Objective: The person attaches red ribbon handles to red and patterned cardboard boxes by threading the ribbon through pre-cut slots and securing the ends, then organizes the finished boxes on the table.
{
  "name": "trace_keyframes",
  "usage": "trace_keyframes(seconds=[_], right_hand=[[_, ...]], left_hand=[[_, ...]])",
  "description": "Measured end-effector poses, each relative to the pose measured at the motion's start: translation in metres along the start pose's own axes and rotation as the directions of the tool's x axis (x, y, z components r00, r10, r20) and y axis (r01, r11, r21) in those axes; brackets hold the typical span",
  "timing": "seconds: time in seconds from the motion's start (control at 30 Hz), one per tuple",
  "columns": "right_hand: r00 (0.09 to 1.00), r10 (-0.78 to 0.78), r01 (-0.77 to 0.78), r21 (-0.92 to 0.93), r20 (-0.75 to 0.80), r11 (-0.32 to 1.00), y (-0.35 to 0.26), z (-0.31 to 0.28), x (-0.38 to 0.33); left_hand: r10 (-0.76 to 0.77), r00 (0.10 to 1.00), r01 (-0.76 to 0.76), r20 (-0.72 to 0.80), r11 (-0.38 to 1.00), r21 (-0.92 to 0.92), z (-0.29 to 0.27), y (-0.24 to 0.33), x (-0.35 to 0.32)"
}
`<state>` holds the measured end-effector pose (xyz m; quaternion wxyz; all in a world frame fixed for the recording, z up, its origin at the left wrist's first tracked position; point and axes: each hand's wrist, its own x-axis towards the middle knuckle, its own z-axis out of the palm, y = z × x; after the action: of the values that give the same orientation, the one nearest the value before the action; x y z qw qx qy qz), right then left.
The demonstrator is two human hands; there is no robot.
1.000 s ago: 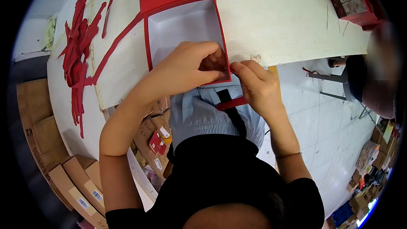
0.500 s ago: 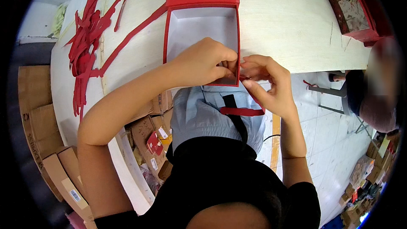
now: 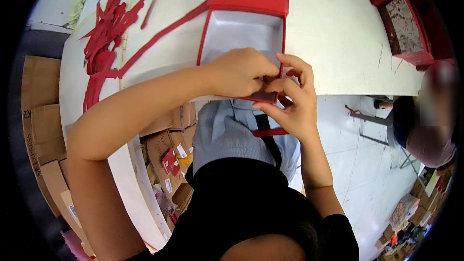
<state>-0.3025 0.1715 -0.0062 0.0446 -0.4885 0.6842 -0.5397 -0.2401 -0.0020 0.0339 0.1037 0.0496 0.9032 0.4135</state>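
An open red box (image 3: 243, 9) with a pale inside lies at the near edge of the white table, its red lid folded back flat. My left hand (image 3: 241, 73) reaches into it with bent fingers pressed together at the right wall; what they pinch is hidden. Round the near right corner, my right hand (image 3: 295, 99) is bent over the wall, its fingertips meeting the left hand's, its thumb under the front edge. A red ribbon (image 3: 270, 132) hangs below the right hand, partly hidden by it. Another red ribbon (image 3: 164, 34) runs from the box's left side.
A tangled heap of red ribbons (image 3: 108, 34) lies at the table's left. Red patterned boxes (image 3: 405, 24) stand at the far right. Cardboard cartons (image 3: 43, 101) are on the left, with more under the table. Another person (image 3: 430, 125) sits at the right beside a grey stool (image 3: 374, 121).
My right hand has moved left, its fingers now over the box's wall beside the left hand. The ribbon's loop on the right is now behind the hand. The view has shifted slightly.
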Motion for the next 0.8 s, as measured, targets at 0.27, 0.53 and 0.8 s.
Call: trace_keyframes(seconds=[0.27,0.53,0.8], right_hand=[[0.997,0.079,-0.079,0.053,0.011,0.995,-0.006,-0.003,0.003],[1.000,0.015,-0.014,0.073,-0.002,0.997,0.005,-0.003,0.005],[0.996,0.084,-0.078,0.174,-0.024,0.982,0.011,-0.004,0.001]], left_hand=[[-0.084,0.995,0.084,0.055,0.996,0.010,-0.003,0.009,0.001],[-0.012,0.996,0.019,-0.088,0.997,0.077,-0.002,0.016,0.000],[0.097,0.991,-0.083,-0.093,0.987,0.139,0.004,0.006,0.004]])
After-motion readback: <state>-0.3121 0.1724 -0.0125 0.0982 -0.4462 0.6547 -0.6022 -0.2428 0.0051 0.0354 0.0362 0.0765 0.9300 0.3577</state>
